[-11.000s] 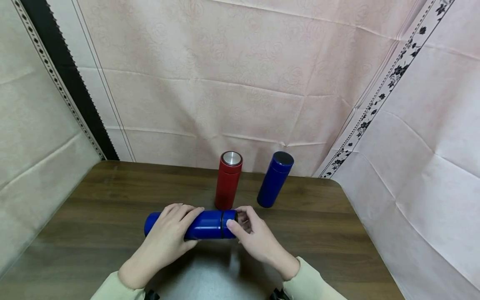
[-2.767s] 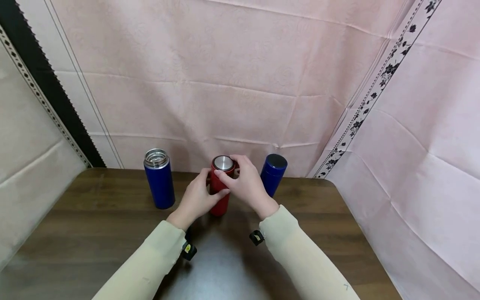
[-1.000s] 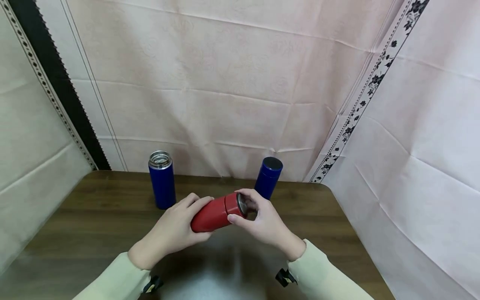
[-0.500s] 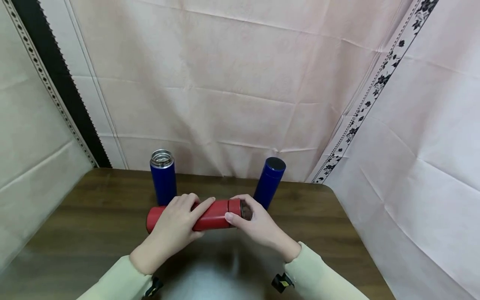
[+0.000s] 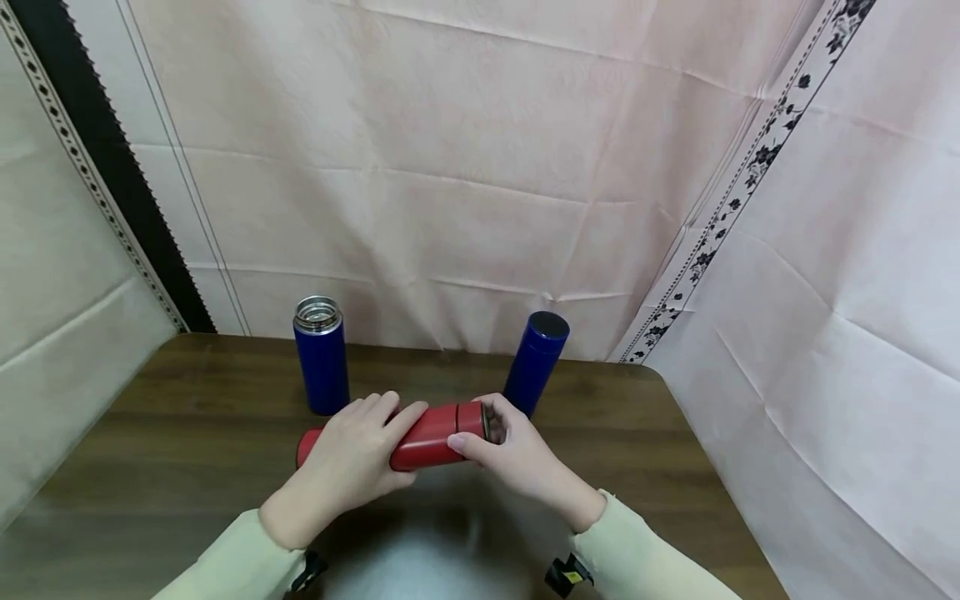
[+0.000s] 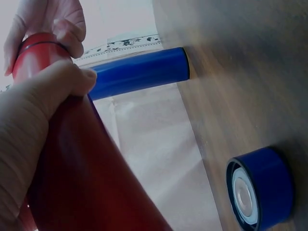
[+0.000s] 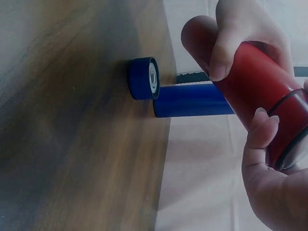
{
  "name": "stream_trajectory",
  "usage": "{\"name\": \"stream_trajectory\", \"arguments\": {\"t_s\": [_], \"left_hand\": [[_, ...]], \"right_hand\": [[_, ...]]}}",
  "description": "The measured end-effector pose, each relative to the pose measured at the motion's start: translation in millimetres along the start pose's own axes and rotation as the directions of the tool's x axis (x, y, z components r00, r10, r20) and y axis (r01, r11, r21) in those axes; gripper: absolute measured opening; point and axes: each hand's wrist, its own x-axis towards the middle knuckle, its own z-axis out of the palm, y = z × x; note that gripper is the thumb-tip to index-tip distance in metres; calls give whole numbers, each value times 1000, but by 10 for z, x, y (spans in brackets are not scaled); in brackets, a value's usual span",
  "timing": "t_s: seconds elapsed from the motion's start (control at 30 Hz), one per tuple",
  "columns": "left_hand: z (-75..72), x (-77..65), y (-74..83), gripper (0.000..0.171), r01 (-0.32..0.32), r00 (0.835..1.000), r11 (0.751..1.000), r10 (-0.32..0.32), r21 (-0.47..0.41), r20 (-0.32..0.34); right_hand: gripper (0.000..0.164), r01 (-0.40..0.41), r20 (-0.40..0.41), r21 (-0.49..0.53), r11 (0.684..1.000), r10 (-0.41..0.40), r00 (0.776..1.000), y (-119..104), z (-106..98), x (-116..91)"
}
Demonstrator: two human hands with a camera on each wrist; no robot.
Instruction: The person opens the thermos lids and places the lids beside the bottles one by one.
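Note:
A red thermos flask (image 5: 431,442) lies almost level between my hands, raised off the table. My left hand (image 5: 348,454) grips its body from above. At its other end my right hand (image 5: 521,458) holds the red lid (image 5: 472,419) between thumb and fingers; a thin dark line parts lid from body, with no gap visible. Behind my left hand stands an uncapped blue thermos (image 5: 324,371), its steel mouth showing. A second blue thermos (image 5: 537,362), lid on, stands behind my right hand. The loose blue lid (image 6: 276,187) rests inner side up in the wrist views; my hands hide it in the head view.
The wooden table (image 5: 172,417) has a rounded far edge. A pale cloth (image 5: 450,183) hangs behind it, with more cloth at both sides. Wrist cameras (image 5: 568,575) sit at the sleeves.
Earlier a blue thermos was in my hands; it now stands uncapped at left. The red thermos was upright, then lifted and laid level. Over the last half second it tilts slightly.

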Motion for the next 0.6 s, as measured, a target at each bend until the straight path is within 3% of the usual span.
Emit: {"name": "stream_trajectory", "arguments": {"t_s": [0.13,0.23,0.43,0.6], "left_hand": [[1,-3,-18,71,-29,1000,1000,29,1,-6],[-1,-16,-23,68,-37,999,999,37,-40,1],[-15,-121,-12,65,-20,999,991,25,-135,37],[-42,-107,-22,67,1,1000,994,0,-109,9]], "right_hand": [[43,33,-10,-12,999,-34,999,196,9,39],[47,109,-14,-94,990,-111,994,237,21,13],[53,280,61,-289,916,-274,960,148,40,-67],[58,274,54,-308,911,-271,961,100,13,-53]]}}
